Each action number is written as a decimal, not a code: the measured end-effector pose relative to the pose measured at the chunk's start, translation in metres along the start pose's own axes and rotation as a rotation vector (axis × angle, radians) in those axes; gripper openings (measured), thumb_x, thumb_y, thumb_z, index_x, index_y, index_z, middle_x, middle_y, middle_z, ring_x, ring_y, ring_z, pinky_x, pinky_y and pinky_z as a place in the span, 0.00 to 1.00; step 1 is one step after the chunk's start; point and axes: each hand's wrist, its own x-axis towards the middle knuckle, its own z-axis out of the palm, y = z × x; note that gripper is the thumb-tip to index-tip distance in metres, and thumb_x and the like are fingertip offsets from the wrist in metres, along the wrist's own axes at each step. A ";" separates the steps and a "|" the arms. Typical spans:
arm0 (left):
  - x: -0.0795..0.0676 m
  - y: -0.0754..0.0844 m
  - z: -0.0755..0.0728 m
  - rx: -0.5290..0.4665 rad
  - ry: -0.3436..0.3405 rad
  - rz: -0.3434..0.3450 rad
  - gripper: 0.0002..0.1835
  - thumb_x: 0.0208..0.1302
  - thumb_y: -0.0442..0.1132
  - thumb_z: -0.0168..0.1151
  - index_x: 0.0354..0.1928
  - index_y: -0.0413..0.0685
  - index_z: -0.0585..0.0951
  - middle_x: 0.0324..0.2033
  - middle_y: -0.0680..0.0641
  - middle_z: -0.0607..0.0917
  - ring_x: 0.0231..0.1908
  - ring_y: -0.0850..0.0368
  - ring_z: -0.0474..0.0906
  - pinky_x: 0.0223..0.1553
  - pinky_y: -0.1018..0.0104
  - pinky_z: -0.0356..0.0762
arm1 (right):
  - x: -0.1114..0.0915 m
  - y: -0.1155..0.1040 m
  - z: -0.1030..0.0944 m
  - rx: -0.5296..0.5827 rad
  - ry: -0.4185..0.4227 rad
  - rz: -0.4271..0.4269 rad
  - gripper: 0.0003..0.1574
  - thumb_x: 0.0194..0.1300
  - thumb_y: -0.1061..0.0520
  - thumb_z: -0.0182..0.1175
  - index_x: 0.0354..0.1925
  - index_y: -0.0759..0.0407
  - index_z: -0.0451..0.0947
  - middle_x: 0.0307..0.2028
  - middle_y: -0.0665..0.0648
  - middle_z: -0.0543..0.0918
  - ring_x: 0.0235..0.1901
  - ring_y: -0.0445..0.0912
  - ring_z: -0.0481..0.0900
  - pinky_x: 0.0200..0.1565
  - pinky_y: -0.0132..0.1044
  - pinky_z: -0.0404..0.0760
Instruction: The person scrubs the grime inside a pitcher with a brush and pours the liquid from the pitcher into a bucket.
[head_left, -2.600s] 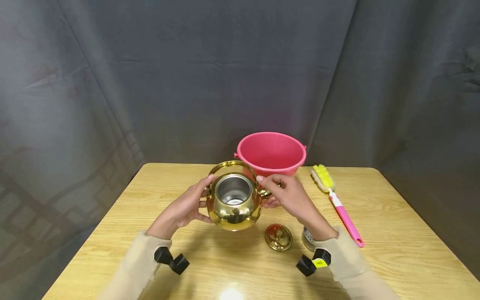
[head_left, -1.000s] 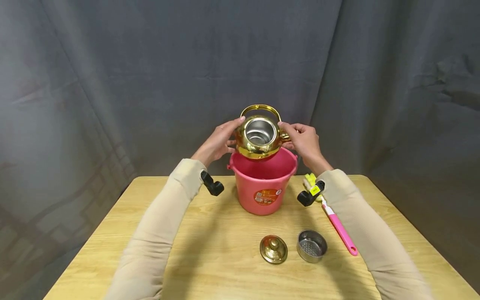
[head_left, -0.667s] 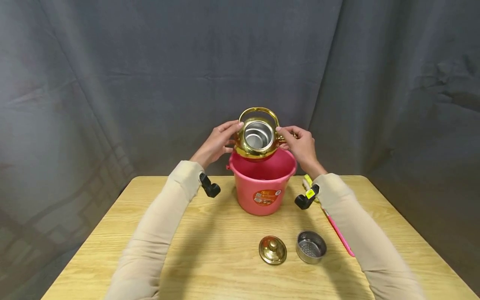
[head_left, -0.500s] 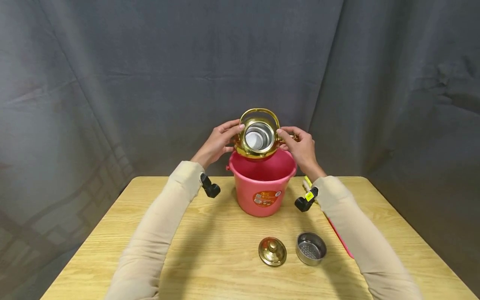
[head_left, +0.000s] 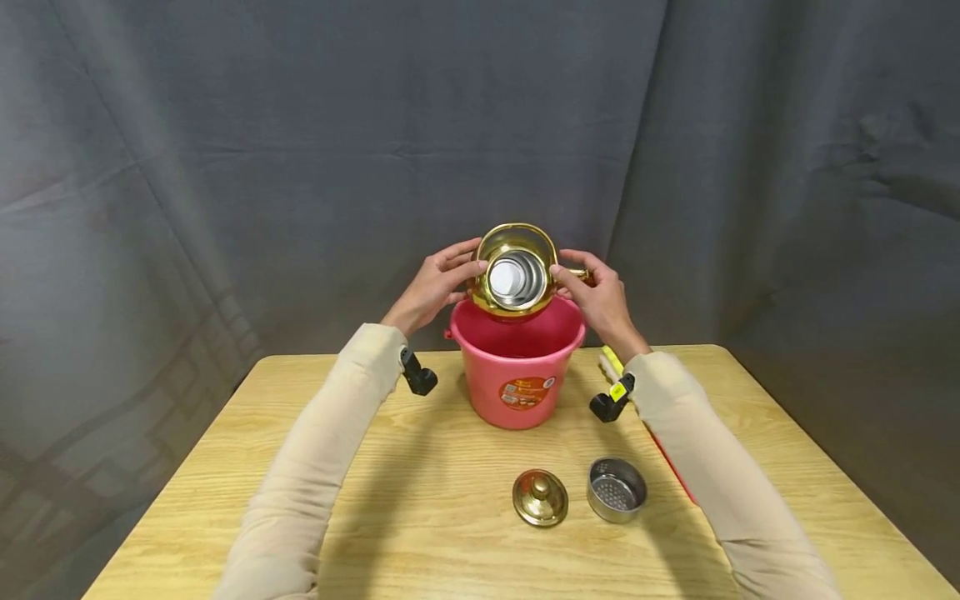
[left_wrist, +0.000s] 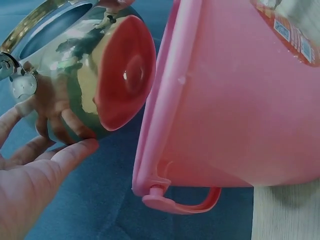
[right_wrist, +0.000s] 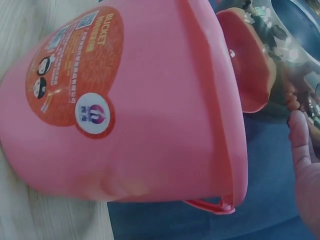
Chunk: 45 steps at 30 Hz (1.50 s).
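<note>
A shiny gold teapot point(head_left: 498, 307) with a steel inside is held between both hands above the pink bucket point(head_left: 487, 387). It is tilted, its lidless mouth facing me and its hoop handle point(head_left: 517, 226) up behind the mouth. My left hand point(head_left: 433, 287) grips the left side of the body, thumb near the mouth's rim. On the right, my right hand point(head_left: 600, 296) holds the teapot by the spout point(head_left: 581, 273), thumb at the shoulder. In the left wrist view the bucket's pink reflects in the teapot's belly point(left_wrist: 85, 75), close to the bucket rim.
A gold lid point(head_left: 540, 497) lies on the wooden table point(head_left: 420, 533), with a perforated steel strainer point(head_left: 617, 490) to its right. Partly hidden by the right forearm is a brush with a yellow head point(head_left: 612, 361) and pink handle. A grey curtain point(head_left: 375, 167) hangs behind the table.
Both hands have raised the teapot from over the table to above the bucket. Over the last second it has tipped further, its mouth turning toward me and more of its inner bottom showing.
</note>
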 end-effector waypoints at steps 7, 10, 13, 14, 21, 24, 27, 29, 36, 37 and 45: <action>-0.001 -0.004 -0.003 -0.003 -0.006 0.042 0.31 0.64 0.36 0.62 0.70 0.49 0.68 0.59 0.42 0.76 0.55 0.49 0.73 0.56 0.47 0.72 | 0.000 -0.001 -0.001 0.035 -0.057 0.039 0.32 0.62 0.45 0.66 0.61 0.56 0.75 0.39 0.59 0.84 0.38 0.53 0.85 0.41 0.41 0.83; -0.002 -0.006 -0.003 0.011 -0.012 0.060 0.32 0.64 0.35 0.62 0.70 0.48 0.67 0.60 0.42 0.75 0.55 0.50 0.73 0.56 0.47 0.72 | -0.005 -0.009 -0.004 0.056 -0.092 0.038 0.31 0.63 0.49 0.65 0.60 0.60 0.74 0.40 0.58 0.83 0.36 0.47 0.85 0.42 0.42 0.83; -0.004 -0.007 -0.003 0.026 -0.024 0.081 0.33 0.63 0.34 0.63 0.70 0.46 0.66 0.61 0.42 0.74 0.55 0.49 0.73 0.56 0.47 0.72 | -0.012 -0.021 -0.006 0.072 -0.124 0.025 0.29 0.64 0.53 0.64 0.59 0.65 0.74 0.42 0.57 0.82 0.35 0.43 0.83 0.43 0.43 0.83; -0.004 -0.008 -0.003 0.034 -0.026 0.089 0.34 0.63 0.34 0.63 0.71 0.45 0.66 0.61 0.42 0.74 0.55 0.49 0.74 0.56 0.47 0.72 | -0.015 -0.024 -0.007 0.072 -0.132 0.017 0.28 0.64 0.54 0.64 0.59 0.67 0.74 0.43 0.58 0.81 0.35 0.42 0.82 0.44 0.43 0.82; -0.010 -0.008 -0.003 0.081 -0.047 0.168 0.35 0.60 0.29 0.65 0.70 0.43 0.66 0.61 0.42 0.75 0.55 0.49 0.74 0.53 0.58 0.76 | -0.024 -0.024 -0.006 0.093 -0.116 -0.059 0.26 0.63 0.58 0.65 0.57 0.69 0.75 0.47 0.61 0.81 0.41 0.42 0.80 0.44 0.35 0.81; -0.011 -0.007 -0.003 0.065 -0.070 0.198 0.36 0.58 0.25 0.65 0.70 0.43 0.67 0.62 0.43 0.74 0.57 0.50 0.74 0.54 0.59 0.75 | -0.024 -0.020 -0.005 0.131 -0.091 -0.108 0.26 0.62 0.61 0.66 0.56 0.70 0.75 0.48 0.63 0.82 0.41 0.43 0.82 0.44 0.31 0.80; -0.011 -0.006 -0.003 0.055 -0.091 0.219 0.37 0.58 0.23 0.64 0.70 0.44 0.67 0.65 0.45 0.72 0.59 0.50 0.73 0.54 0.59 0.75 | -0.024 -0.016 -0.003 0.154 -0.064 -0.158 0.25 0.60 0.64 0.66 0.55 0.71 0.75 0.47 0.62 0.83 0.40 0.43 0.82 0.43 0.30 0.80; -0.011 -0.005 -0.003 0.054 -0.105 0.236 0.37 0.57 0.23 0.64 0.70 0.43 0.66 0.66 0.45 0.71 0.60 0.51 0.71 0.55 0.59 0.75 | -0.024 -0.014 -0.002 0.171 -0.046 -0.187 0.25 0.59 0.66 0.66 0.55 0.72 0.75 0.47 0.62 0.83 0.40 0.43 0.83 0.43 0.30 0.80; -0.013 0.001 -0.004 0.101 -0.131 0.261 0.40 0.56 0.24 0.66 0.72 0.44 0.64 0.68 0.47 0.68 0.66 0.55 0.65 0.60 0.58 0.68 | -0.026 -0.012 0.000 0.213 -0.008 -0.273 0.26 0.56 0.71 0.66 0.54 0.75 0.75 0.47 0.70 0.81 0.38 0.43 0.82 0.41 0.30 0.81; -0.013 0.001 -0.004 0.113 -0.132 0.263 0.41 0.56 0.24 0.66 0.72 0.44 0.63 0.68 0.48 0.68 0.66 0.55 0.63 0.62 0.58 0.66 | -0.026 -0.012 0.000 0.217 -0.004 -0.285 0.26 0.56 0.72 0.66 0.54 0.75 0.75 0.48 0.70 0.80 0.38 0.43 0.82 0.41 0.30 0.81; -0.013 0.005 -0.002 0.155 -0.141 0.282 0.42 0.56 0.26 0.67 0.73 0.42 0.61 0.69 0.48 0.66 0.67 0.57 0.62 0.65 0.58 0.61 | -0.026 -0.010 -0.002 0.247 0.009 -0.365 0.28 0.53 0.75 0.66 0.54 0.77 0.74 0.48 0.63 0.82 0.36 0.43 0.81 0.41 0.30 0.81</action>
